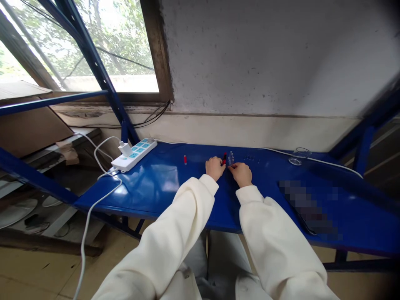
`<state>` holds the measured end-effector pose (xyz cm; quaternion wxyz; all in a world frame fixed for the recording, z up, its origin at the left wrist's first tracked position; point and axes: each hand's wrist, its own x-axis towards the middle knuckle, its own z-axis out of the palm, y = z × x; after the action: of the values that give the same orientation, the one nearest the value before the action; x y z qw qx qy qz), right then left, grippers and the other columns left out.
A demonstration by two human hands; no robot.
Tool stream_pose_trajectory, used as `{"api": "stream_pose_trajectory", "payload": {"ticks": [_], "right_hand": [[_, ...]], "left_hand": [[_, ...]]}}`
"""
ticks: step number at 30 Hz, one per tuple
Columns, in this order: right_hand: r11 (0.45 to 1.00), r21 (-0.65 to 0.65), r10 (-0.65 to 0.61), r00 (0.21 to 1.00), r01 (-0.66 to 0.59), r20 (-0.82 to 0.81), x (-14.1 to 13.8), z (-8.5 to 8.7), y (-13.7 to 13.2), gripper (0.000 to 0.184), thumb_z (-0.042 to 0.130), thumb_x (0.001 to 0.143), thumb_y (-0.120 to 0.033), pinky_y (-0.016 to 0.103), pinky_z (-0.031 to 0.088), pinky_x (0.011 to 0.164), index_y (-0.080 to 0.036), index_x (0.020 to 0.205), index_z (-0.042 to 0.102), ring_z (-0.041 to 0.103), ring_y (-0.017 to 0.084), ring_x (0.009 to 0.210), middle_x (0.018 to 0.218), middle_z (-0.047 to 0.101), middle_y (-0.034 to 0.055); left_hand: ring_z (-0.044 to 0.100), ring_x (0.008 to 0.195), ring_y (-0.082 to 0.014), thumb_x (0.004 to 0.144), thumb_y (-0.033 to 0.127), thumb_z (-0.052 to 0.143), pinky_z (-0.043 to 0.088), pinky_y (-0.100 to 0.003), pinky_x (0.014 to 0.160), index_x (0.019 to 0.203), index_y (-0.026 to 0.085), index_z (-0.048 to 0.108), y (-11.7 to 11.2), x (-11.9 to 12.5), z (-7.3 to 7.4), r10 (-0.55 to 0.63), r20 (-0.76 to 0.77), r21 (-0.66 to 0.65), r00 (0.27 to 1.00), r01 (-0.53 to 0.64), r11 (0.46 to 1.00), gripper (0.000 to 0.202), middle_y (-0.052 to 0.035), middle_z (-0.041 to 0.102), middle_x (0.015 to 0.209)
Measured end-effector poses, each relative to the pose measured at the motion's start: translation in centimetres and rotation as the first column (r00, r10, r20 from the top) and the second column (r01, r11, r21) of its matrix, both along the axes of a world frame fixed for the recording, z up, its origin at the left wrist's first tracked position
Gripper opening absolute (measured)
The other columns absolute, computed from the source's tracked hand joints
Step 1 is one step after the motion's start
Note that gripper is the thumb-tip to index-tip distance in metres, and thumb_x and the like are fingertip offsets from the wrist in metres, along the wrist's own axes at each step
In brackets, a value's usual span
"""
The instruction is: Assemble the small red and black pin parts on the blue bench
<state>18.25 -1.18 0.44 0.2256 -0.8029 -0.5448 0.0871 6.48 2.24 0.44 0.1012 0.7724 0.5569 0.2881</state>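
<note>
I'm pinching red-black piece (pixel 224 157) in left hand (pixel 215 168), clear strip (pixel 231 157) just right; right hand (pixel 241 174) nearer strip, grip unclear.

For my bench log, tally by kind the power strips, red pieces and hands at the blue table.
Power strip: 1
Red pieces: 2 (lone red piece, red-and-black piece)
Hands: 2 (left hand, right hand)
Total: 5

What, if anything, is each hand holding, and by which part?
The left hand appears to pinch the red-black piece by its near, red end. The right hand is at the near end of the clear piece; whether it grips is unclear.
</note>
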Motion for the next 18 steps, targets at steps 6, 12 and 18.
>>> {"api": "stream_pose_trajectory", "payload": {"ticks": [6,12,18], "right_hand": [[1.000,-0.011,-0.002,1.000,0.003,0.021,-0.09,0.24,-0.13,0.030,0.052,0.075,-0.043,0.027,0.041,0.060,-0.021,0.088,0.068,0.062,0.023,0.078,0.082,0.066,0.0102],[1.000,-0.015,0.004,1.000,-0.003,0.023,-0.16,0.39,-0.23,0.030,0.052,0.074,-0.042,0.029,0.042,0.062,-0.021,0.089,0.068,0.061,0.025,0.080,0.081,0.066,0.0104],[0.999,-0.041,0.007,0.999,-0.005,0.038,-0.23,0.57,-0.50,0.030,0.051,0.075,-0.040,0.031,0.043,0.065,-0.021,0.093,0.065,0.061,0.026,0.085,0.086,0.065,0.0104]], "left_hand": [[0.056,0.080,-0.0192,0.071,0.032,0.058,0.038,-0.028,0.069,0.074,0.017,0.066,0.31,-0.04,-0.24,-0.001,0.028,-0.065,1.000,0.003,0.998,0.017,-0.0067,0.063,0.082],[0.057,0.078,-0.0211,0.069,0.033,0.059,0.038,-0.030,0.069,0.072,0.017,0.066,0.20,0.02,-0.12,-0.007,0.035,-0.096,0.999,0.011,0.995,0.018,-0.0071,0.064,0.076],[0.056,0.084,-0.0241,0.066,0.035,0.062,0.039,-0.036,0.076,0.076,0.017,0.066,-0.05,-0.13,0.26,-0.001,-0.001,-0.058,1.000,0.001,0.998,0.021,-0.0079,0.063,0.082]]}}
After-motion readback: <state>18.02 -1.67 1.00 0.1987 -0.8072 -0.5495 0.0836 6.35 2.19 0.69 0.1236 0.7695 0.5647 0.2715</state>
